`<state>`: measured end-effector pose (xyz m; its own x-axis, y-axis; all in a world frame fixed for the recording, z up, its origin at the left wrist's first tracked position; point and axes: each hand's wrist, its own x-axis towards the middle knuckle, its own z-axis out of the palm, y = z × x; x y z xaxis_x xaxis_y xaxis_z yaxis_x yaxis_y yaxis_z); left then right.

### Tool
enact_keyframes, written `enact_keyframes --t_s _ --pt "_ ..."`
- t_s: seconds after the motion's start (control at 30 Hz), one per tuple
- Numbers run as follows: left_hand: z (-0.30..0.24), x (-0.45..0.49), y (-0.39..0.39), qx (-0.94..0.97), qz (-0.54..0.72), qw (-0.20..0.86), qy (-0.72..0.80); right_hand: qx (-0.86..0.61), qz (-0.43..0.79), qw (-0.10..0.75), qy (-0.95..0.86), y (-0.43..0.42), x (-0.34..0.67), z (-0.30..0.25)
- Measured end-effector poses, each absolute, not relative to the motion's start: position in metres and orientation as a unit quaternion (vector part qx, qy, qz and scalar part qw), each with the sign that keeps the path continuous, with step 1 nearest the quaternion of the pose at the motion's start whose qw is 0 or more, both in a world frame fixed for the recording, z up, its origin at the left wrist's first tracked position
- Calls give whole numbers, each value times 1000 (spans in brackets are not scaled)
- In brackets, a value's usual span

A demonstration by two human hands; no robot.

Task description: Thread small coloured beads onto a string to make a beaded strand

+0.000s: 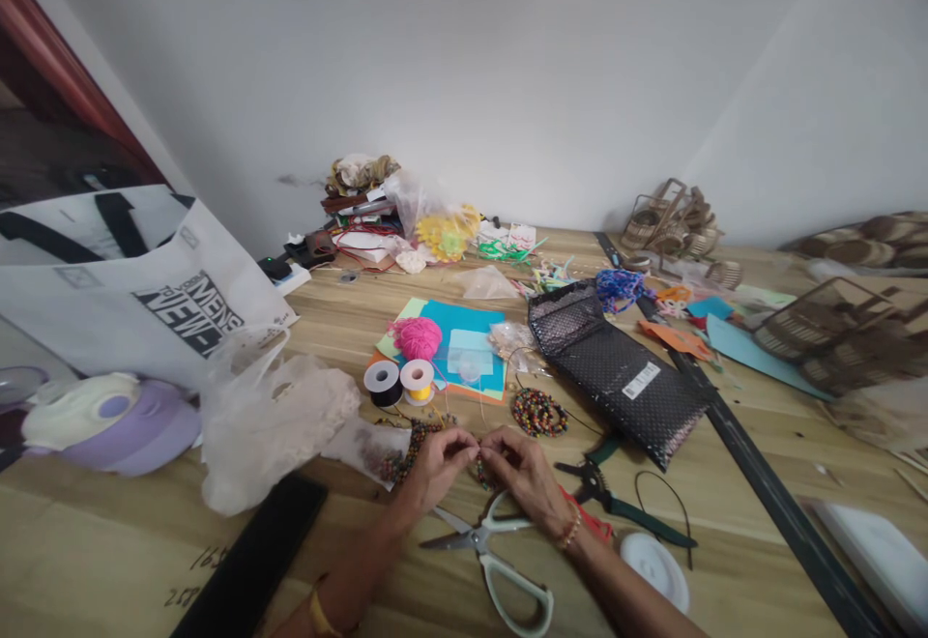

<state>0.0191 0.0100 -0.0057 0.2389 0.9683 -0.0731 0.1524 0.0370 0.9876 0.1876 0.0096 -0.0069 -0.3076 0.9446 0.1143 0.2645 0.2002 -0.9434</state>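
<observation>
My left hand (444,462) and my right hand (519,467) meet fingertip to fingertip above the table, both closed in a pinch. Between them hangs a short beaded string (479,472) of small coloured beads; its exact hold is too small to make out. Strands of multicoloured beads (419,440) lie beside my left hand, partly hidden by it. A coiled bead strand (539,413) rests beyond my right hand. Opened scissors (478,539) with pale green handles lie beneath my right wrist. A black spool (383,384) and a yellow spool (418,382) of cord stand ahead, near pink yarn (417,337).
Dark green-handled pliers (616,498) and a white round lid (653,570) lie to the right. Behind them is a black bubble mailer (616,367). A clear plastic bag (275,416), a purple-and-white object (116,425) and a white tote bag (130,300) occupy the left. Woven baskets (833,329) stand far right.
</observation>
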Motion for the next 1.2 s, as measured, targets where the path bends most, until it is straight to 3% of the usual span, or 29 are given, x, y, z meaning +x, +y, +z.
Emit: enact_keyframes --t_s 0.17,0.43,0.7,1.2 --pt "-11 18 13 538 382 574 485 -444 475 368 -665 11 189 -8" --pt "-6 19 13 473 383 642 466 -421 410 392 -708 8 188 -9" --pt "1 19 9 472 397 615 491 -379 309 413 -769 5 188 -4" --pt "-7 19 13 476 400 629 468 -384 291 407 -776 5 187 -6"
